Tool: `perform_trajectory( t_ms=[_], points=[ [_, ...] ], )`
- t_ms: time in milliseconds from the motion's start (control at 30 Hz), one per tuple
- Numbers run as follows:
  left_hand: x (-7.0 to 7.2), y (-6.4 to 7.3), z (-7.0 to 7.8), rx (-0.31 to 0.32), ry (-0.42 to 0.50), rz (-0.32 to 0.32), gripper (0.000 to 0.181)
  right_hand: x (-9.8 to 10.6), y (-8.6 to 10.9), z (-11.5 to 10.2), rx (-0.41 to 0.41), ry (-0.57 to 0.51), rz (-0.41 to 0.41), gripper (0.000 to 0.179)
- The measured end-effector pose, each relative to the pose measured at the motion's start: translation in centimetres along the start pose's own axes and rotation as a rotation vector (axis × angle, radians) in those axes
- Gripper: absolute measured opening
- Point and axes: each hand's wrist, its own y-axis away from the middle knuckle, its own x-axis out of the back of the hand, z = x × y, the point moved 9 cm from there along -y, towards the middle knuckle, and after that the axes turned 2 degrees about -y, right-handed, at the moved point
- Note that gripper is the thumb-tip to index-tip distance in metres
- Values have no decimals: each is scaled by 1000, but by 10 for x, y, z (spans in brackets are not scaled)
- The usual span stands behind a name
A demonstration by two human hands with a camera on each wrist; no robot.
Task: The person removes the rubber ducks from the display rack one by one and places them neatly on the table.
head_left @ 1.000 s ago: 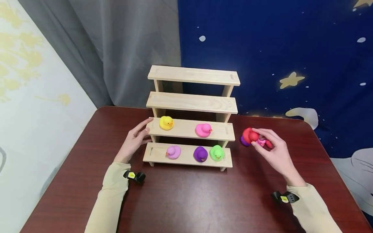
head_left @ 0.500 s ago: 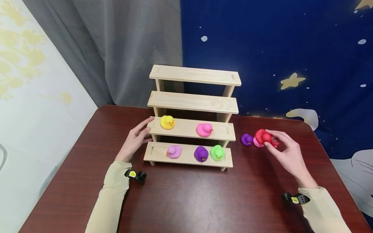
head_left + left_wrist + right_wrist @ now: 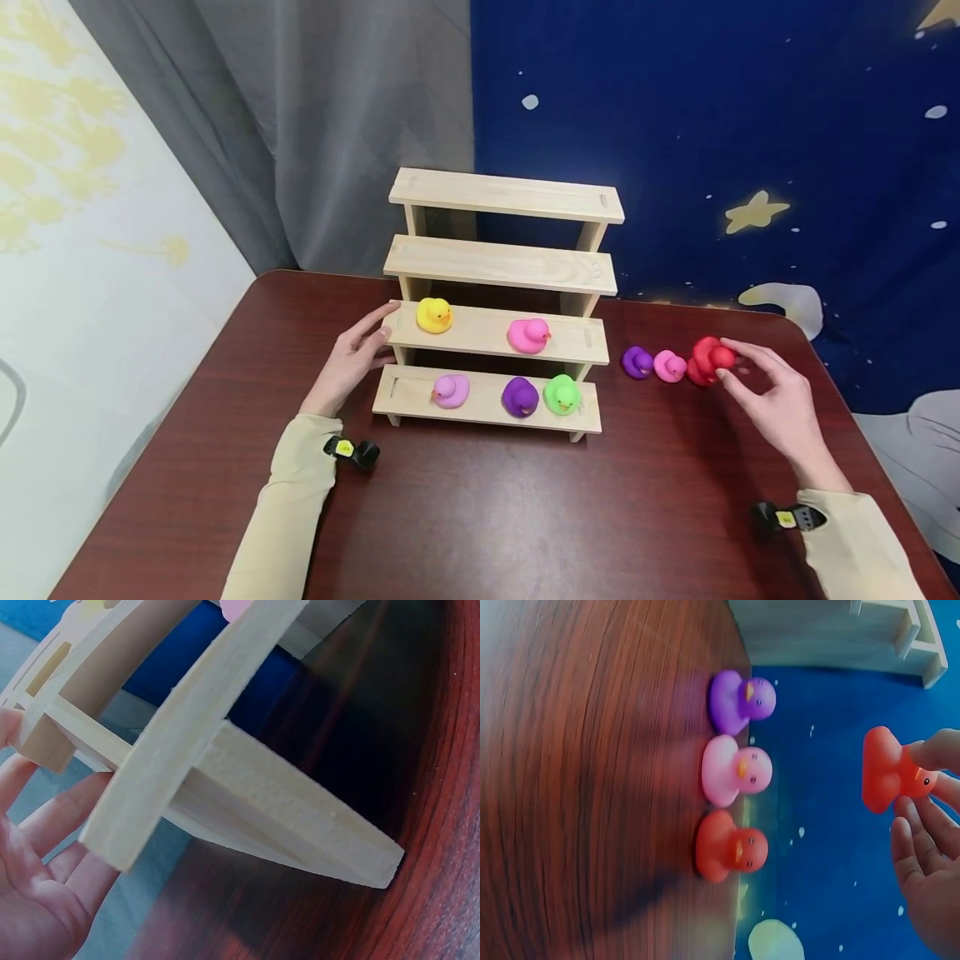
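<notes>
My cream sleeves (image 3: 288, 492) run out of the head view nearest me. My right hand (image 3: 783, 408) pinches a small red toy duck (image 3: 881, 769) by its head above the dark wood-grain surface (image 3: 465, 508); from above it partly covers a second red toy duck (image 3: 715, 847) beside pink (image 3: 718, 772) and purple (image 3: 724, 701) ones. My left hand (image 3: 341, 367), fingers spread, touches the pale stepped wooden shelf (image 3: 498, 263), some fingertips hidden behind it.

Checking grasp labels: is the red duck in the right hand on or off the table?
Off: the right wrist view shows the held red duck in the right hand, its base clear of the table.
</notes>
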Motion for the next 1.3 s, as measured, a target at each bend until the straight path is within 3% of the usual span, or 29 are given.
perform_trajectory(
  t_ms=[567,933,1300],
  points=[
    [1,2,-1,1,-17,12,45,21,2,42,-98,145,18,41],
    [3,1,-1,6,-12,10,46,16,-1,64,-141,185,-29,38],
    [1,0,-1,1,-23,9,45,9,8,91,-186,231,-103,36]
  ],
)
